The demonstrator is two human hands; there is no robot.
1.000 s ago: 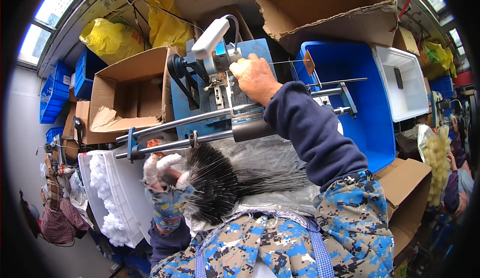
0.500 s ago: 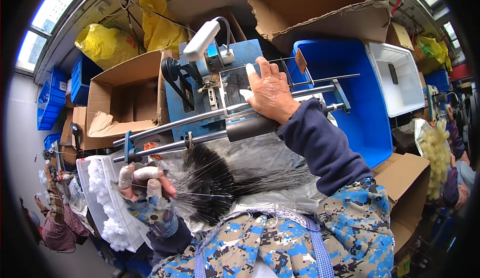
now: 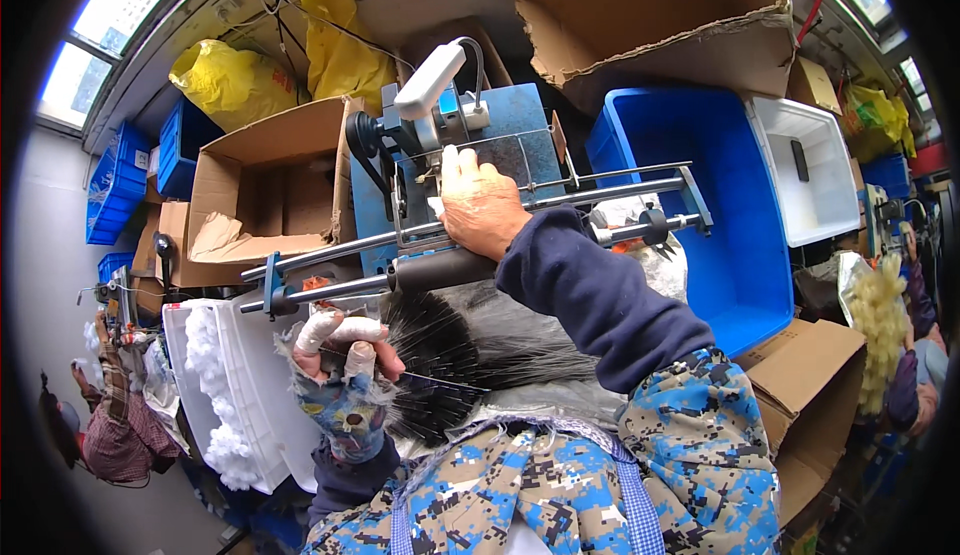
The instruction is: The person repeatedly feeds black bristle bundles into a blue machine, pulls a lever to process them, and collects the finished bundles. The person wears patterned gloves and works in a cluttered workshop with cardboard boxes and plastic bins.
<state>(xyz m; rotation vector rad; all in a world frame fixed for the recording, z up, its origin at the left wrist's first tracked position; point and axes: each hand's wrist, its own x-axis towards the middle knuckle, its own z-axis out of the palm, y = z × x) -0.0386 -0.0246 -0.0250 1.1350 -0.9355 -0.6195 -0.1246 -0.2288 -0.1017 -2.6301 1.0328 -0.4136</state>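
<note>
My right hand (image 3: pixel 482 205) lies over the sliding carriage (image 3: pixel 412 238) of a blue bench machine (image 3: pixel 510 105), fingers together near the machine's working head; its grip is partly hidden. Beneath the wrist is the carriage's dark roller-like sleeve (image 3: pixel 440 270), which rides on a steel rail (image 3: pixel 345 291). My left hand (image 3: pixel 350 347), with white tape round several fingers, is closed in a pinch low on the left. From its fingertips a thin pale strand (image 3: pixel 445 383) runs right, across a fanned bundle of black bristles (image 3: pixel 430 340) on a silvery sheet (image 3: pixel 600 400).
A cardboard box (image 3: pixel 265 190) stands left of the machine, a deep blue bin (image 3: pixel 740 295) right. White fluffy material (image 3: pixel 212 395) fills part of a white tray (image 3: pixel 285 440) beside my left hand. Other people (image 3: pixel 120 425) work at far left and right.
My right hand has slid left with the carriage and its rails, its fingers drawing together from a spread. My left hand has moved slightly right and up, still pinched. The view has shifted a little.
</note>
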